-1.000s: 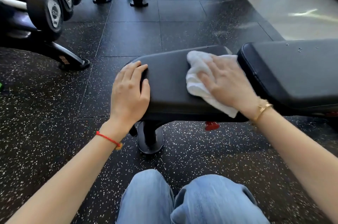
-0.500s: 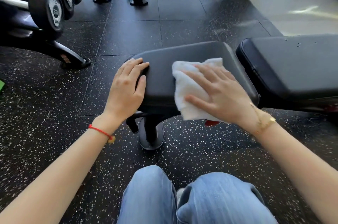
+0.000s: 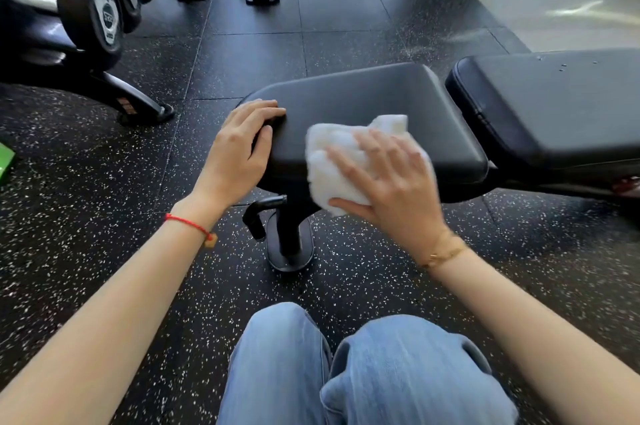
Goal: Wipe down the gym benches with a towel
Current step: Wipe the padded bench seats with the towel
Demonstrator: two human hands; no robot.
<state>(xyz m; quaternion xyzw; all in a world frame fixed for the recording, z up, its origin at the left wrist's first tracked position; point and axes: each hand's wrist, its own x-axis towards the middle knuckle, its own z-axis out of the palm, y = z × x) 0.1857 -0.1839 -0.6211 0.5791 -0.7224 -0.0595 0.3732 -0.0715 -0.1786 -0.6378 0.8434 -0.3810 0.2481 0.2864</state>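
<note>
Head view, the only view. Right hand (image 3: 391,182) lies on the white towel (image 3: 332,161), fingers spread and fairly straight, thumb tucked along the towel's near edge; a flat press rather than a clamp. The towel sits bunched on the near edge of the bench seat pad (image 3: 363,98), partly draped over the front lip below the fingertips. Left hand (image 3: 239,150) rests at the pad's left corner, fingers together and slightly bent over the edge, thumb against the side, apparently as a brace.

Backrest pad (image 3: 554,105) lies just beyond the right hand's knuckle side, apart from the towel; a few specks show on its top.

Handling, judged: the towel looks light, soft and limp, so it would fold and bunch under the palm. Best taken with the whole palm over its middle, thumb hooking one edge to stop it rolling. Pad vinyl looks smooth, probably slippery under cloth.

Dumbbell rack (image 3: 86,8) stands well past the left fingertips.
</note>
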